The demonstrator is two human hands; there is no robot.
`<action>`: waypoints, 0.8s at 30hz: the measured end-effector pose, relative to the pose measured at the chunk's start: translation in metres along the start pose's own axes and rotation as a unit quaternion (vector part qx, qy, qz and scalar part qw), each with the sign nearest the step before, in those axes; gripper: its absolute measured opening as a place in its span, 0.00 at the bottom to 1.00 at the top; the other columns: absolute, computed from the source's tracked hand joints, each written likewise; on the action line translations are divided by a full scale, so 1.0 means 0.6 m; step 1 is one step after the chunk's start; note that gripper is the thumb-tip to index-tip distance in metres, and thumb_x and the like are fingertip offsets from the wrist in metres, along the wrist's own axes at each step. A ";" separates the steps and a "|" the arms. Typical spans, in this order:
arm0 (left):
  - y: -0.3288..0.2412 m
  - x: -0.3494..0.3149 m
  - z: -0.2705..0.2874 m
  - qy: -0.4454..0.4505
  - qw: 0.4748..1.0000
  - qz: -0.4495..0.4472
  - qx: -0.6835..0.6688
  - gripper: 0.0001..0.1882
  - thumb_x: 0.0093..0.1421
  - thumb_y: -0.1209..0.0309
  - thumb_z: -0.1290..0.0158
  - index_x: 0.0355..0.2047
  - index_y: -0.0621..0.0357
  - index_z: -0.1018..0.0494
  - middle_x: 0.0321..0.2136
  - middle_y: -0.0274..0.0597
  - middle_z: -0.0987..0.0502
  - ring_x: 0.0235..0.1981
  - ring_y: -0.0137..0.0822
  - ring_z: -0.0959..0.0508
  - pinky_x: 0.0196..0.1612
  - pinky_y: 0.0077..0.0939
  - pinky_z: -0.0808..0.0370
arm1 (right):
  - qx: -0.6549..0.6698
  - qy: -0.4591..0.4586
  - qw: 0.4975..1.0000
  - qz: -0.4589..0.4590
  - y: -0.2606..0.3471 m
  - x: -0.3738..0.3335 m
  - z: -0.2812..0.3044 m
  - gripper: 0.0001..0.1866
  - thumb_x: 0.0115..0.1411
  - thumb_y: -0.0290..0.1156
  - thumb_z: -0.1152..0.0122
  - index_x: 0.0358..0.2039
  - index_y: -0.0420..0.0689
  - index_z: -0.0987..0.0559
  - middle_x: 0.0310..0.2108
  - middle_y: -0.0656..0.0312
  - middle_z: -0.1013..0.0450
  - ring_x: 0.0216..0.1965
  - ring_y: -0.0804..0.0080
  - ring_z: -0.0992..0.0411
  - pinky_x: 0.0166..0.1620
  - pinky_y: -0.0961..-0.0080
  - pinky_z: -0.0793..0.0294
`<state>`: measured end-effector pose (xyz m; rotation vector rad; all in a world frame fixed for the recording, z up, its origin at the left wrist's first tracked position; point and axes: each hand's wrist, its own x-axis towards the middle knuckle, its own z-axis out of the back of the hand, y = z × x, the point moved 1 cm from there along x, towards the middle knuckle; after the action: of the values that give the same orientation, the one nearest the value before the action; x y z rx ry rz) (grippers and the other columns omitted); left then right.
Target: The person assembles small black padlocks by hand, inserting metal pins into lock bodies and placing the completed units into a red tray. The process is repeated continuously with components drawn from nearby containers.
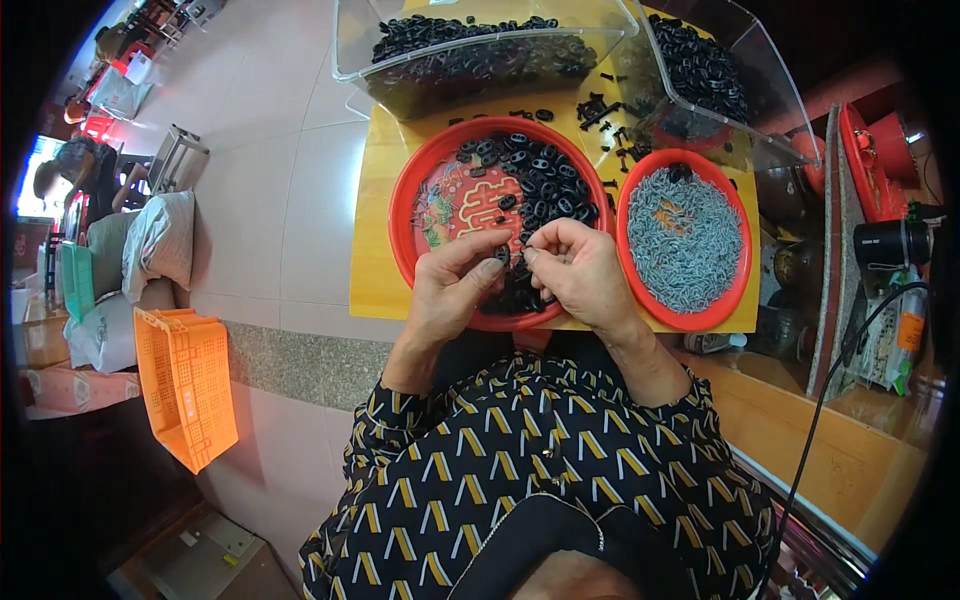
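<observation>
My left hand [450, 285] is closed in a pinch over the near part of a round red tray [402, 205], gripping a small black oval piece [502, 255] with two holes. Close beside it, the fingertips of my right hand [585, 272] are pressed together. Whatever they hold is too small to make out. Many loose black oval pieces [545, 185] lie in the tray, mostly along its right side and under my hands. To the right, a smaller red tray [622, 225] carries a layer of small grey screws [690, 275], with a black piece at its far edge.
Beyond the trays stand two clear plastic bins [480, 48] [790, 85] filled with black parts. Small black pieces [598, 110] are scattered on the yellow tabletop [375, 250]. An orange crate [190, 385] stands on the floor at left. A black cable [825, 390] hangs at right.
</observation>
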<state>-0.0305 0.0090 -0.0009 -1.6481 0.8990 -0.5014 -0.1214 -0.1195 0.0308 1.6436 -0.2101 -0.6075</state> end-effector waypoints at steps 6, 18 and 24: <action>-0.005 -0.002 -0.001 0.021 0.998 -0.023 0.058 0.14 0.54 0.80 0.52 0.42 0.63 0.31 0.31 0.34 0.27 0.27 0.21 0.29 0.30 0.13 0.30 | 0.004 0.013 1.000 -0.023 0.002 0.000 0.001 0.05 0.51 0.25 0.46 0.27 0.37 0.28 0.17 0.68 0.32 0.16 0.87 0.37 0.17 0.89 0.38; -0.007 -0.002 -0.006 0.016 0.998 -0.040 0.044 0.14 0.53 0.81 0.52 0.41 0.63 0.30 0.30 0.34 0.27 0.28 0.21 0.29 0.30 0.13 0.31 | 0.189 0.119 0.974 -0.049 -0.018 0.010 0.012 0.05 0.52 0.24 0.44 0.29 0.38 0.28 0.23 0.65 0.31 0.21 0.82 0.31 0.23 0.87 0.28; -0.016 -0.002 -0.012 0.036 0.992 -0.070 0.099 0.14 0.51 0.83 0.52 0.39 0.64 0.29 0.30 0.35 0.27 0.29 0.22 0.29 0.32 0.14 0.31 | 0.276 0.173 0.943 -0.075 -0.041 0.018 0.022 0.08 0.51 0.25 0.41 0.32 0.38 0.28 0.26 0.64 0.30 0.24 0.80 0.30 0.26 0.86 0.27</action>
<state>-0.0338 0.0061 0.0102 -1.5251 0.7626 -0.7293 -0.1239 -0.1314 0.0033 2.2958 0.0082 -0.3762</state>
